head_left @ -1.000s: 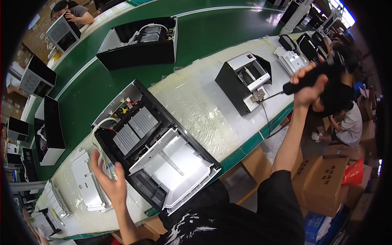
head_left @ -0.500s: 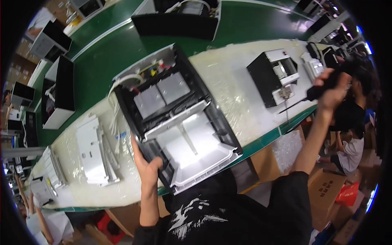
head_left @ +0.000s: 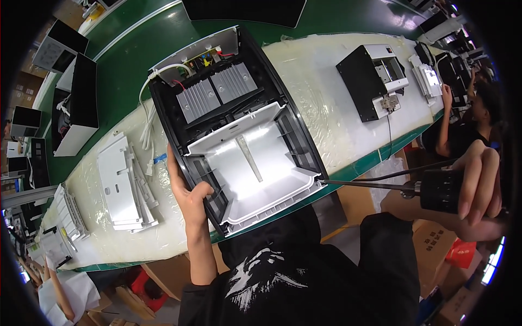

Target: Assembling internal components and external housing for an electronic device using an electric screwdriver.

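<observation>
In front of me a black appliance housing (head_left: 280, 87) lies tilted on the bench, its inside facing up. A white tray-like liner (head_left: 223, 163) fills the near half; two finned grey metal blocks (head_left: 198, 101) and coloured wires sit in the far half. My left hand (head_left: 193, 204) grips the housing's left wall, thumb over the edge. My right hand (head_left: 481, 185) is wrapped round a black electric screwdriver (head_left: 440, 190). Its long thin bit (head_left: 370, 185) points left, with the tip at the housing's near right corner. Whether a screw is there, I cannot tell.
White panels (head_left: 117, 185) are stacked on the plastic-covered bench (head_left: 310, 65) to the left. A white cable (head_left: 147, 130) hangs beside the housing. At right stands a black-and-white unit (head_left: 359, 81). Cardboard boxes (head_left: 429, 244) are below the bench; co-workers sit at both sides.
My right hand has swung down and nearer with the screwdriver, bringing the bit tip to the housing's near right corner. My left hand keeps its grip. The view has shifted slightly.
</observation>
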### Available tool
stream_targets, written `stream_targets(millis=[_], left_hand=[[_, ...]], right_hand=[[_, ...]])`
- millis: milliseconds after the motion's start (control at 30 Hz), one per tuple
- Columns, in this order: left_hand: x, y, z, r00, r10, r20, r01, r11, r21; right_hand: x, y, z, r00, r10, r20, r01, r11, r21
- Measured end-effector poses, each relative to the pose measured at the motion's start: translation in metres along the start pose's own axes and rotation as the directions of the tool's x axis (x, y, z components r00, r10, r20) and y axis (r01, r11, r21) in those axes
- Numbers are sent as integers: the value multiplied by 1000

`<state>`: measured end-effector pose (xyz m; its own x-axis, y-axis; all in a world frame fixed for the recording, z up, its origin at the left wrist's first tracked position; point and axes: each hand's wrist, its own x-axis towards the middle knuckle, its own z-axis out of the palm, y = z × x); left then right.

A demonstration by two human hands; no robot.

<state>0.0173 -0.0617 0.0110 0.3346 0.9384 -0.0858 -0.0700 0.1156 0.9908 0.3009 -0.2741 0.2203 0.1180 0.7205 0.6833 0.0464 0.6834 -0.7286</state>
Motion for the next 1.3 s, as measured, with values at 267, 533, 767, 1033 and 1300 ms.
stream_targets(millis=[267, 533, 767, 1033, 1300], left_hand=[[0, -3, 0, 1000, 6, 9, -7, 999, 37], [0, -2, 1, 1000, -9, -10, 9, 999, 35], [-1, -1, 0, 1000, 4, 0, -4, 999, 39], [-16, 24, 9, 853, 504, 138, -493, 689, 532], [-47, 43, 58, 616, 493, 614, -733, 644, 218]], right_hand=[[5, 15, -42, 810, 415, 413, -457, 889, 3], [3, 31, 6, 952, 298, 76, -293, 954, -64], [2, 39, 29, 954, 298, -36, -300, 944, -140], [16, 9, 45, 999, 0, -42, -3, 998, -69], [-28, -31, 4, 1000, -16, 12, 16, 1000, -8]])
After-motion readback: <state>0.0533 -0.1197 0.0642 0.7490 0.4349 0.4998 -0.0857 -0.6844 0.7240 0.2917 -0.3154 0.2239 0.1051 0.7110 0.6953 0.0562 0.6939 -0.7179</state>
